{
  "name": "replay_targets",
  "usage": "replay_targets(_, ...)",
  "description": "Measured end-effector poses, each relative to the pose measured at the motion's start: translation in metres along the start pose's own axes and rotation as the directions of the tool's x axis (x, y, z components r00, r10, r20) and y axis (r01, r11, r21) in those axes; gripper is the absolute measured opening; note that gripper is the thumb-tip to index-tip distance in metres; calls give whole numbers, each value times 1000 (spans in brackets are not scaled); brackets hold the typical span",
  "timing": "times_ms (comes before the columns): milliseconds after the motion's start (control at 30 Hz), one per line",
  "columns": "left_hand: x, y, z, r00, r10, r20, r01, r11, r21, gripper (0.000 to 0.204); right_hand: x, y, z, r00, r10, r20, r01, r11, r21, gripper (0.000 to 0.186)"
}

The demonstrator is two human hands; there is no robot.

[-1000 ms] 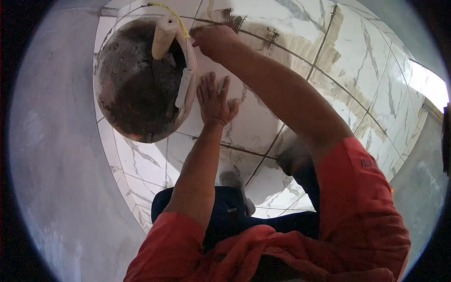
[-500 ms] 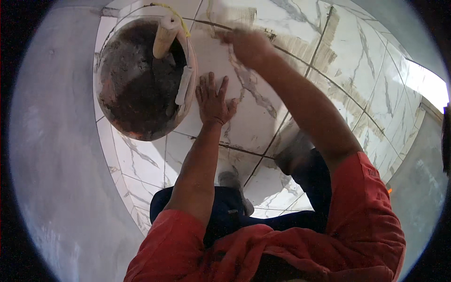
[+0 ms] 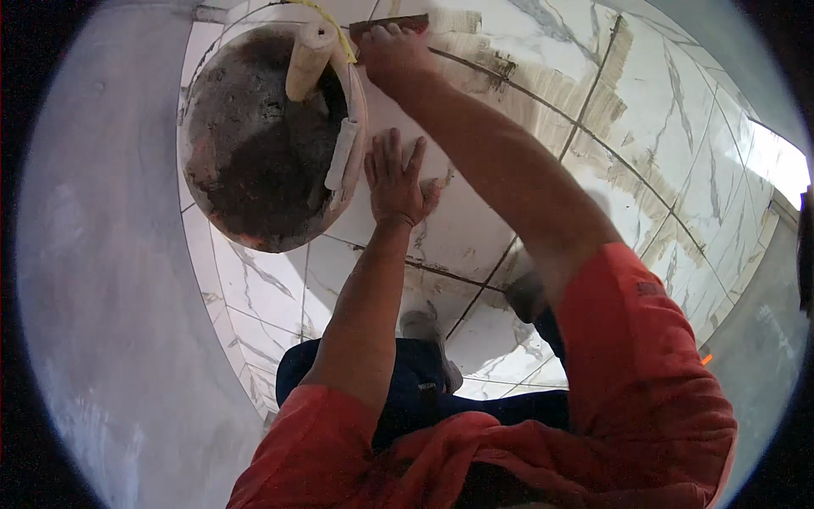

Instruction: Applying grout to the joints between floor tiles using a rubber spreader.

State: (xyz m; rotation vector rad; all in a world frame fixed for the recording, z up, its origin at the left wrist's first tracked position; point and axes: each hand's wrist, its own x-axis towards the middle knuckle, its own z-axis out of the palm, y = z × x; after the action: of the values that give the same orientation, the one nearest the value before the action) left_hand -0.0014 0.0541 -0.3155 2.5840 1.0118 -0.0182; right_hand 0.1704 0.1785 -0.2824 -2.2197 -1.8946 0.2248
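Note:
My left hand [image 3: 394, 180] lies flat, fingers spread, on the white marble-patterned tile floor [image 3: 462, 237], just right of a round bucket [image 3: 242, 153] with dark grey, crusted contents. A pale cylindrical roll [image 3: 307, 59] rests in the bucket, a white strip [image 3: 342, 153] sits on its right rim, and a yellow cord [image 3: 335, 30] loops at its top. Beyond the bucket's upper right, my right hand [image 3: 397, 59] is closed on a flat reddish-brown tool [image 3: 414, 23], low on the tiles along a dark, grout-smeared joint.
Grey walls [image 3: 93, 237] border the floor on both sides. Smeared grout streaks [image 3: 610, 106] cover tile joints to the right. A bright opening [image 3: 776, 148] is at the upper right, a small orange object [image 3: 707, 359] lower right. My shoe [image 3: 420, 327] and legs are below.
My right hand swung right, blurred, half a second ago and is now back up and left, with the tool showing more clearly. My left hand stays planted.

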Motion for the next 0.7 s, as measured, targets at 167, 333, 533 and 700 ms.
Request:
replay_targets(167,-10,-13,-3,997,-52,58,51,999,13,81,-36,-27,-3,936,-56,347,22,995,101,39)
replay_targets(333,-7,-9,-8,1000,-21,-16,21,1000,13,82,13,-2,-15,978,31,207,-48,996,80,36)
replay_targets(533,-10,-7,-9,999,-43,11,43,999,-7,81,-7,0,-1,882,-91,462,132,990,-57,25)
replay_targets(700,-1,-3,-11,999,-44,17,44,999,-5,80,27,22,-34,994,-100,39,92,982,166,31)
